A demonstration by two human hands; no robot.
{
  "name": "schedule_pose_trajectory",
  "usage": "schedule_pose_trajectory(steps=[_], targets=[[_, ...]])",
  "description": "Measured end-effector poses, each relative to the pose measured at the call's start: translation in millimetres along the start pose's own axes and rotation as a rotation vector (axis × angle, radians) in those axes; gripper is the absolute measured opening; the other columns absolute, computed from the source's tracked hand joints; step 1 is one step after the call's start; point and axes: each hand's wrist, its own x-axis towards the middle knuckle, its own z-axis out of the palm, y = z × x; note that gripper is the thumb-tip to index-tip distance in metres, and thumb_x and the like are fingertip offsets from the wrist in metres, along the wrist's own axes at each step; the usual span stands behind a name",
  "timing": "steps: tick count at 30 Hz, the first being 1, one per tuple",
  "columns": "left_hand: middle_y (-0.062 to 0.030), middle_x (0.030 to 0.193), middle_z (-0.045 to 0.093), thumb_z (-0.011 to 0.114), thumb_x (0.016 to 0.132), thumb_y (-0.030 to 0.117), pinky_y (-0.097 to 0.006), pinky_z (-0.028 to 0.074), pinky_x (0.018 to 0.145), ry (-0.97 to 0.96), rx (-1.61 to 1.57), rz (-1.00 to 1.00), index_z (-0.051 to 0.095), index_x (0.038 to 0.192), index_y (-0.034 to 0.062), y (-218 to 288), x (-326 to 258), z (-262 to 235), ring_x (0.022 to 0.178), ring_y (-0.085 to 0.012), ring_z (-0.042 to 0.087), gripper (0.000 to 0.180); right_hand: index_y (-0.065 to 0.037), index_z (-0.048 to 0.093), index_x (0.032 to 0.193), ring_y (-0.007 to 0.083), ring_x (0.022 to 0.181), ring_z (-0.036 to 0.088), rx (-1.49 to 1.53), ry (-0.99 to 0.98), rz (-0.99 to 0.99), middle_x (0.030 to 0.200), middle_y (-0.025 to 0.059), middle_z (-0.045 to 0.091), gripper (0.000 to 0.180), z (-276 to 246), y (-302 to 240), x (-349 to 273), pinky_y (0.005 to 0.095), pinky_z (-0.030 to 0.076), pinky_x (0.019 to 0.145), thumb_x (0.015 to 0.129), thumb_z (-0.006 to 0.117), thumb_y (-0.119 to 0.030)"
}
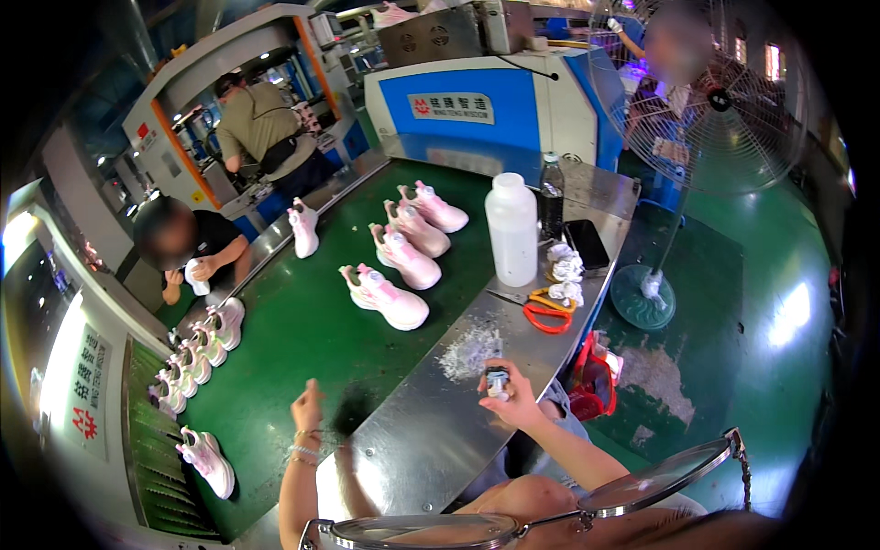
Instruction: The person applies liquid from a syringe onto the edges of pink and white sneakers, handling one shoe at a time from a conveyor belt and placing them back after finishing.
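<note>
right hand grips a small piece beside white scraps

the right hand [520, 401] is closed around a small dark-and-pale object [498, 383], held up over the metal ledge [412, 445], near a scatter of white scraps [469, 354]; what the object is, i cannot tell. the left hand [308, 407] is raised by the green belt [284, 344], fingers curled; whether it pinches anything, i cannot tell.

farther along the ledge lie red-handled scissors [547, 321], crumpled white wads [566, 266] and a dark phone [587, 245], near a white bottle [511, 234] and a dark bottle [551, 202], both upright. on the belt, four pink-and-white shoes [392, 299] stand grouped ahead of the hands, with a row of shoes [209, 341] along the far left edge. a co-worker [215, 234] there holds something pale.
</note>
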Motion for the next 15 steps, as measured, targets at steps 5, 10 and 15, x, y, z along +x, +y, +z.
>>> schedule_pose_trajectory(steps=[5,10,15], targets=[[0.0016,0.048,0.042,0.054,0.089,0.048,-0.027,0.031,0.04,-0.606,-0.003,-0.122,0.065,0.077,0.0026,58,-31,115,0.041,-0.011,0.04,0.048,-0.008,0.048,0.121,0.0083,0.074,0.056,-0.11,-0.012,0.052,0.085,0.0016,0.061,0.063,1,-11,-4,0.023,0.047,0.066,0.069,0.082,-0.018],[-0.0122,0.11,0.055,0.05,0.089,0.04,-0.042,0.041,0.086,-0.391,0.754,0.955,0.055,0.119,0.0114,55,-92,154,0.102,-0.0298,0.05,0.042,-0.008,0.047,0.123,0.007,0.073,0.057,-0.095,-0.016,0.038,0.085,0.0016,0.061,0.063,-6,-5,-5,0.0235,0.048,0.066,0.07,0.081,-0.019],[-0.012,0.136,0.04,0.052,0.087,0.038,-0.049,0.031,0.1,-0.152,0.778,0.927,0.047,0.128,0.0164,60,-87,156,0.127,-0.0367,0.033,0.046,-0.005,0.048,0.122,0.006,0.072,0.056,-0.034,-0.041,0.018,0.084,0.0015,0.061,0.064,-4,-7,1,0.0222,0.047,0.065,0.07,0.082,-0.02]])
